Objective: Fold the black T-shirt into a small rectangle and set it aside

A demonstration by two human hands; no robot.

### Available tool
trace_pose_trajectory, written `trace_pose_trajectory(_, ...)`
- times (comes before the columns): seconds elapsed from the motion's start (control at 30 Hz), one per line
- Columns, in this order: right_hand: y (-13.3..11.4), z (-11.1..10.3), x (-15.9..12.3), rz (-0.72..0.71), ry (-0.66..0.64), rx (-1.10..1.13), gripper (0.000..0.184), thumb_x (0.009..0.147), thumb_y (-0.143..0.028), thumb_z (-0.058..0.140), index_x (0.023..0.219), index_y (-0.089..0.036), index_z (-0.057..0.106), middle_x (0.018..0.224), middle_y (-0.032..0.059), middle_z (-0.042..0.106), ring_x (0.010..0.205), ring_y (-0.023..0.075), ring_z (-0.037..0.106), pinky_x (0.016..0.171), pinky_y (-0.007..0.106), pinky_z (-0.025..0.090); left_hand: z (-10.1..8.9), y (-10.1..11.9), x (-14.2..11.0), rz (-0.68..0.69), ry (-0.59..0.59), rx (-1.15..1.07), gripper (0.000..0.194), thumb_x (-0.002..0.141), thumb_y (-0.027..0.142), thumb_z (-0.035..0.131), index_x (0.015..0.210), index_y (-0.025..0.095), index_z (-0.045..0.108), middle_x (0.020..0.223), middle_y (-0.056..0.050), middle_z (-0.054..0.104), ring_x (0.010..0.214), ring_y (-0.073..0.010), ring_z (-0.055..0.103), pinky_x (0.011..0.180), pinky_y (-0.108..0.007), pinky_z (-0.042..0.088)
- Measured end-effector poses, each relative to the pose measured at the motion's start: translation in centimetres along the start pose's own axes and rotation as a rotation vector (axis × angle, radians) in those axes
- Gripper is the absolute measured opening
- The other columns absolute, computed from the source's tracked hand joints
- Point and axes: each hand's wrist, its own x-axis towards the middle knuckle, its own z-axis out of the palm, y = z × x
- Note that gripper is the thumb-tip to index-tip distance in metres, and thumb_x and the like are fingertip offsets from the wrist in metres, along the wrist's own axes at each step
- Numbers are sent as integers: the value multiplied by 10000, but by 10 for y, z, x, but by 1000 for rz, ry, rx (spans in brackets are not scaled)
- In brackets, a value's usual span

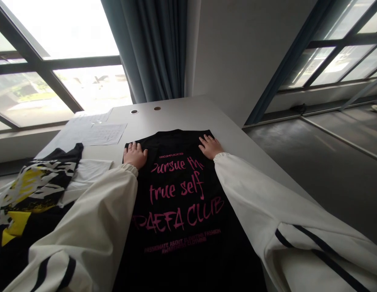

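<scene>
We have the black shirt lying on the tabletop, its pink lettering facing up. Our left hand rests palm down near its far left corner, fingers a little apart and thumb out to the side. Our right hand lies on the far right corner, fingers slightly spread; neither hand is clamped on cloth.

What could go wrong, as we judge it: uneven pressure or a sideways drag could pull the cloth askew and raise creases (thin fabric would wrinkle readily). If our left sleeve sweeps outward, it could snag or bunch the patterned garment beside it. A broad push away from us could nudge the nearer paper sheet out of place.

Counting, we find two hands, one black shirt, one patterned garment and at least one white cloth beside and partly under it; how many layers lie there, we cannot tell. We see at least two paper sheets, whose overlap hides the exact number, and two round holes in the tabletop.
</scene>
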Motion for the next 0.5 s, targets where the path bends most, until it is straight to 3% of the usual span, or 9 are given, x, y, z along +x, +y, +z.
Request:
trace_pose_trajectory(0.07, -1, -1, -1, 1, -4, -3, 695, 1084, -569, 237, 1688, -237, 321, 1771, 93, 234, 1617, 302, 241, 1300, 524, 206, 9, -23, 8, -94, -38, -45, 780, 1046, 533, 276, 1655, 47, 315, 1749, -213, 231, 1626, -358, 214, 1300, -561, 222)
trace_pose_trajectory(0.13, -1, -3, -1, 1, -8, -5, 689, 1086, -559, 249, 1689, -235, 319, 1772, 94, 231, 1618, 301, 238, 1302, 520, 203, 17, -32, 9, -122, -50, -77, 814, 1037, 568, 250, 1672, 59, 283, 1764, -192, 193, 1634, -347, 186, 1304, -551, 221)
trace_pose_trajectory(0.37, 0, -5, -3, -2, -18, 12, 689, 1086, -554, 270, 1688, -222, 326, 1773, 95, 227, 1619, 310, 236, 1304, 523, 199, 21, -26, 10, -174, -46, -73, 805, 1028, 591, 214, 1684, 131, 291, 1777, -135, 169, 1634, -362, 174, 1291, -643, 174)
trace_pose_trajectory(0.5, 0, -5, -3, -5, -5, -5, 677, 1086, -533, 289, 1686, -223, 333, 1769, 93, 239, 1616, 309, 248, 1302, 515, 210, 17, -24, 20, -151, -26, 35, 777, 1027, 556, 260, 1656, 110, 355, 1734, -191, 290, 1625, -401, 185, 1273, -706, 89)
